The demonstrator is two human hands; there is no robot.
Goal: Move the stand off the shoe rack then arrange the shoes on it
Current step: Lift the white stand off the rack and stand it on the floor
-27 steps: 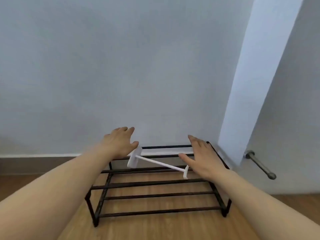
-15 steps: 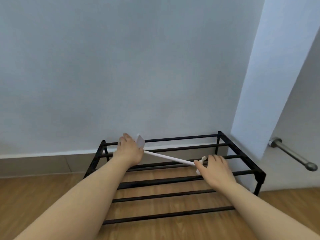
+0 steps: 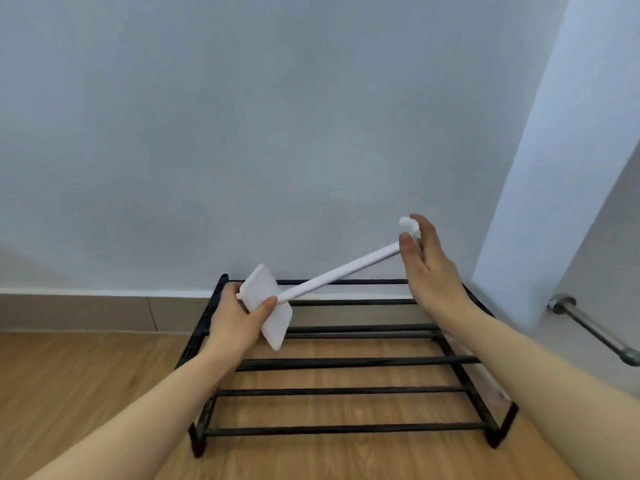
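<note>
**Stand lifted clear of the rack, held at both ends**

The white stand hangs in the air between the two hands, its slim pole slanting up from the flat square base at the left hand to the small bent tip at the right hand. The left hand is closed around the base plate, thumb across its face and fingers behind. The right hand is loosely curled, thumb and fingers pinching the pole just under the tip.

It looks like light, rigid plastic: easy to carry, unlikely to flex much, but smooth enough to slip from a loose pinch. The base carries most of the bulk, so the plate or the pole just beside it seems the surest hold; the tip end only needs steadying.

Below both hands stands the black shoe rack, its bars bare, on the wooden floor. No shoes are in view. A metal handle juts out beyond the right forearm.
</note>
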